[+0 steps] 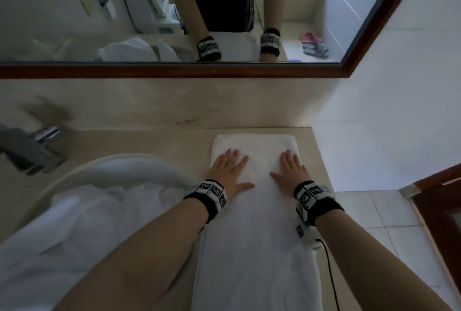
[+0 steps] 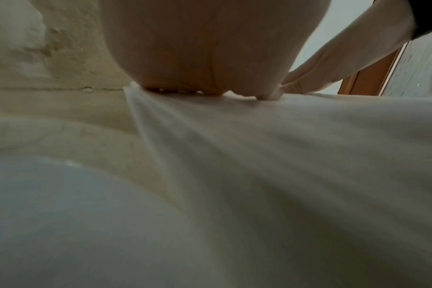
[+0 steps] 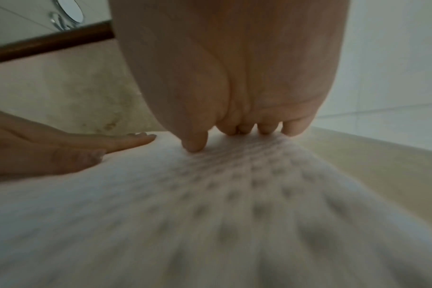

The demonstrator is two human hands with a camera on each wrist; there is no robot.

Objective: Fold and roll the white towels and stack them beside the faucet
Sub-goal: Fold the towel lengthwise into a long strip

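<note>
- A wood-framed wall mirror (image 1: 174,71) hangs above the beige stone countertop (image 1: 139,143).
- A round white basin (image 1: 119,161) sits on that countertop.
- A dark wooden door frame (image 1: 439,211) stands at the right, beside pale floor tiles (image 1: 374,211).

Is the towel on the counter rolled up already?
No. The towel lies as a long flat strip on the counter, with the left hand and right hand pressed flat on it.

Count: one folded towel (image 1: 259,223) on the counter (image 1: 149,143), one heap of towels (image 1: 82,223) in one sink (image 1: 117,161), one faucet (image 1: 27,146), one mirror (image 1: 174,71), two hands.
</note>
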